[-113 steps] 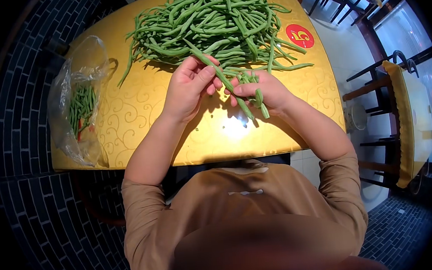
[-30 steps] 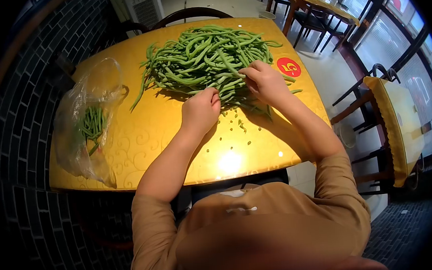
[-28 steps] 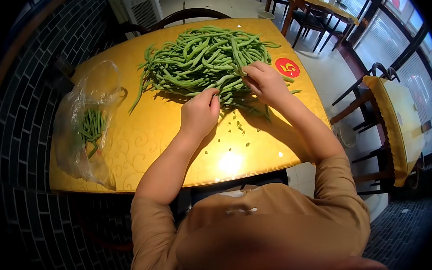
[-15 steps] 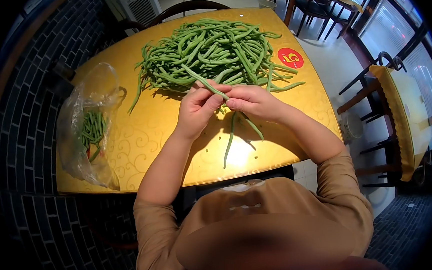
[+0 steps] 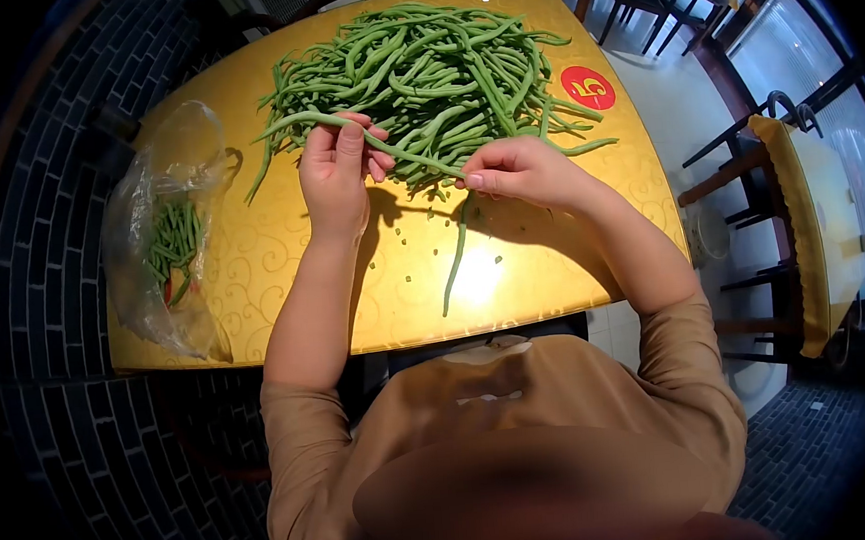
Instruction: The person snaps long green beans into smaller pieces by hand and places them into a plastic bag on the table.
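A long green bean (image 5: 412, 157) stretches between my two hands. My left hand (image 5: 334, 182) is closed around its middle part, thumb against the bean, and the bean's far end sticks out to the left. At the other end, my right hand (image 5: 518, 176) pinches the tip between thumb and fingers. Just beyond both hands lies a big pile of green beans (image 5: 439, 74). A single loose bean (image 5: 457, 263) rests on the table below my right hand, its upper end near the fingers. Small green bits (image 5: 406, 254) are scattered in front of the pile.
The table (image 5: 284, 300) has a gold patterned cover. On its left, a clear plastic bag (image 5: 132, 276) holds short bean pieces (image 5: 175, 238). A red round sticker (image 5: 587, 88) is at the right. A brick wall (image 5: 46, 267) stands left; another table (image 5: 830, 212) is right.
My hands were together on the bean; now they are apart, the left farther left. A second bean end below my right hand is no longer seen. The view has shifted slightly.
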A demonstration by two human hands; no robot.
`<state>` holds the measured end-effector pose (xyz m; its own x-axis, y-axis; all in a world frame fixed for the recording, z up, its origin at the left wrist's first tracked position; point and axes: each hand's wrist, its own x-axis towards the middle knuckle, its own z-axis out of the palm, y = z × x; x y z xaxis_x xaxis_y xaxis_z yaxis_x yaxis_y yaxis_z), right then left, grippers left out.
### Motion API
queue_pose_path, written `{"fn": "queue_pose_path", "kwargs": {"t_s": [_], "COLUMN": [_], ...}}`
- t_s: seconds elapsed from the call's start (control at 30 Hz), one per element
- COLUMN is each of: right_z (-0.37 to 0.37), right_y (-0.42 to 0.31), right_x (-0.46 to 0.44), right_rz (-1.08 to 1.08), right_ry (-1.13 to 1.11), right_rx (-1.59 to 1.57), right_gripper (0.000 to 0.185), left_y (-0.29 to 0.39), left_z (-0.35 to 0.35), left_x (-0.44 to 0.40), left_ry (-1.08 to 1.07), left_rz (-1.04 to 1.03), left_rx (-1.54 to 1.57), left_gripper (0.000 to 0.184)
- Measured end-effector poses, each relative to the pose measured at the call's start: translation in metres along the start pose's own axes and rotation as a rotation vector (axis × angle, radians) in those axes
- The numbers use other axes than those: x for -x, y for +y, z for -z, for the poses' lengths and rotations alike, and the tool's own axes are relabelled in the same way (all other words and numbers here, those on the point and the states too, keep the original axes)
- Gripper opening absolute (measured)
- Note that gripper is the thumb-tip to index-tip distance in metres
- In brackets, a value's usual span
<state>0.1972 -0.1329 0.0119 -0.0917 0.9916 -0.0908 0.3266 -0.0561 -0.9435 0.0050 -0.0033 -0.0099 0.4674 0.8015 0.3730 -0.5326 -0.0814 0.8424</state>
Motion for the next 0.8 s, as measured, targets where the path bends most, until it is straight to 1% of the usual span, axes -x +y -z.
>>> {"fn": "queue_pose_path", "kwargs": {"t_s": [0.1,0.13,0.23,0.33,0.43,0.53,0.6,0.63,0.67,0.7,0.77,0.8], "right_z": [-0.001,-0.001,-0.002,-0.003,-0.005,0.003,0.007,0.010,0.012,0.009,0.000,-0.002], "right_y": [0.005,0.002,0.010,0.014,0.015,0.009,0.003,0.001,0.007,0.010,0.011,0.011], "right_x": [-0.001,-0.001,-0.002,-0.004,-0.005,-0.002,-0.001,-0.001,-0.003,-0.004,-0.007,-0.008], "right_rz": [0.025,0.016,0.203,0.308,0.344,0.146,0.144,0.145,0.057,0.007,0.165,0.160], "right_ry": [0.141,0.143,0.162,0.236,0.478,0.567,0.517,0.492,0.357,0.344,0.436,0.412], "right_rx": [0.170,0.192,0.297,0.451,0.428,-0.389,-0.420,-0.434,-0.338,-0.154,0.371,0.278], "right_gripper": [0.023,0.020,0.019,0.018,0.017,0.017,0.015,0.015,0.016,0.018,0.017,0.017], "left_y": [-0.001,-0.002,-0.001,0.000,-0.001,-0.001,0.002,0.003,0.003,0.003,0.002,0.002], "left_z": [0.000,0.000,-0.001,-0.003,-0.003,-0.002,0.000,-0.001,-0.001,0.000,-0.004,-0.006], "left_x": [-0.001,-0.001,-0.002,-0.002,-0.002,-0.003,-0.004,-0.005,-0.005,-0.004,0.000,0.003], "left_ry": [0.007,0.005,0.008,0.022,0.021,0.036,0.061,0.039,0.019,-0.002,-0.063,-0.095], "left_rz": [-0.011,-0.014,-0.016,0.000,-0.009,-0.045,-0.068,-0.052,-0.038,-0.022,0.042,0.080], "left_rx": [0.015,0.014,0.006,0.001,0.026,0.073,0.086,0.095,0.104,0.111,0.131,0.128], "left_gripper": [0.019,0.018,0.015,0.014,0.013,0.011,0.010,0.010,0.010,0.010,0.012,0.012]}}
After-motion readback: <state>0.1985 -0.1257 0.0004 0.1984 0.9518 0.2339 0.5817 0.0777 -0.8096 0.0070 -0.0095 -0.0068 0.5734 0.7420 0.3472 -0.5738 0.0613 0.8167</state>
